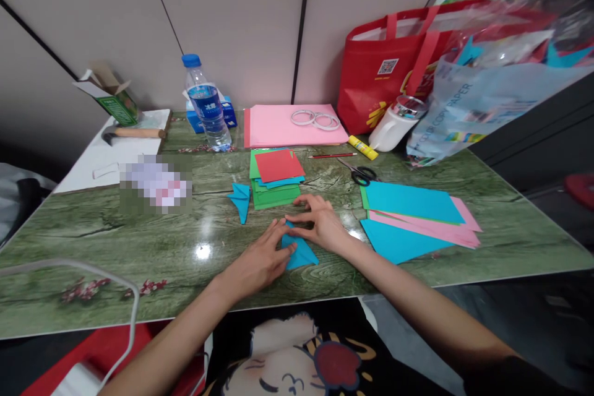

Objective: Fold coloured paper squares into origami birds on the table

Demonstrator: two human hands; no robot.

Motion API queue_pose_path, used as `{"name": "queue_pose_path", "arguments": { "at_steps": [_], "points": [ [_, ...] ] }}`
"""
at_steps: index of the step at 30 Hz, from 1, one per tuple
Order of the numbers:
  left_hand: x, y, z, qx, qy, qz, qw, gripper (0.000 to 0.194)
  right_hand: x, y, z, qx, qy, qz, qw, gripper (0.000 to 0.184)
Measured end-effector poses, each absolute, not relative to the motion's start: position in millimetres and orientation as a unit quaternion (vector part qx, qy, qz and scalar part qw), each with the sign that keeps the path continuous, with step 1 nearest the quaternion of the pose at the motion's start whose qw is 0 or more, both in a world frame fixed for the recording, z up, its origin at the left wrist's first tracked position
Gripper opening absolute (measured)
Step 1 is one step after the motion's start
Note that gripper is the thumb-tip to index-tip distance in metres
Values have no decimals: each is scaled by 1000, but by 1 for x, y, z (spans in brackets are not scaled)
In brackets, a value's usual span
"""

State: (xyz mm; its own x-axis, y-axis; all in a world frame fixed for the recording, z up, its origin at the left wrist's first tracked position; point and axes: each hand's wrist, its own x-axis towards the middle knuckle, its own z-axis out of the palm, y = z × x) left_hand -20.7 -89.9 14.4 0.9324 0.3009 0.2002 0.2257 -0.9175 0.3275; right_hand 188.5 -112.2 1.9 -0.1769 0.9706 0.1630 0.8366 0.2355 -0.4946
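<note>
Our fingers (pixel 284 230) press flat on a folded blue paper (pixel 301 252) lying on the green counter (pixel 139 241), near its front edge. The left hand (pixel 262 260) pins the sheet from nine o'clock, its fingertips resting on top, neither clenched nor pinching. The right hand (pixel 320 223) comes in from three o'clock, fingers spread and pressing along the upper fold. At eleven o'clock from the hands lies a finished blue fold (pixel 241 198), just beside a stack of red, blue and green squares (pixel 276 179). At three o'clock, blue and pink sheets (pixel 413 216) fan out. Scissors (pixel 359 172) sit at one o'clock, and a water bottle (pixel 208 105) stands far off at eleven.
</note>
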Motion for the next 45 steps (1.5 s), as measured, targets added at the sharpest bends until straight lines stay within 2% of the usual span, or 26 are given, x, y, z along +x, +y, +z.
{"name": "queue_pose_path", "arguments": {
  "at_steps": [16, 22, 26, 27, 31, 33, 36, 39, 43, 45],
  "points": [
    [-22, -92, 10, 976, 133, 125, 116, 28, 185, -101, 4, -587, -733, 187, 289, 15],
    [-23, -94, 14, 976, 146, 134, 85, 32, 178, -112, 23, -596, -744, 231, 195, 16],
    [-23, -93, 19, 978, 150, 121, 84, 32, 174, -110, 33, -612, -739, 243, 142, 41],
    [-23, -93, 20, 978, 148, 118, 86, 33, 175, -110, 36, -607, -746, 242, 129, 43],
    [-24, -90, 25, 981, 131, 103, 95, 34, 183, -110, 43, -531, -802, 251, 108, 28],
    [-26, -90, 27, 981, 129, 94, 107, 35, 187, -109, 45, -510, -819, 244, 99, 28],
    [-25, -92, 30, 973, 136, 98, 157, 33, 188, -107, 47, -511, -826, 225, 81, 27],
    [-19, -93, 30, 934, 171, 141, 281, 24, 184, -105, 46, -519, -807, 267, 94, 19],
    [-1, -83, 28, 771, 348, 200, 495, 34, 184, -98, 43, -492, -756, 386, 194, 19],
    [8, -72, 29, 707, 409, 177, 548, 33, 187, -91, 42, -473, -724, 436, 248, 22]
  ]
}}
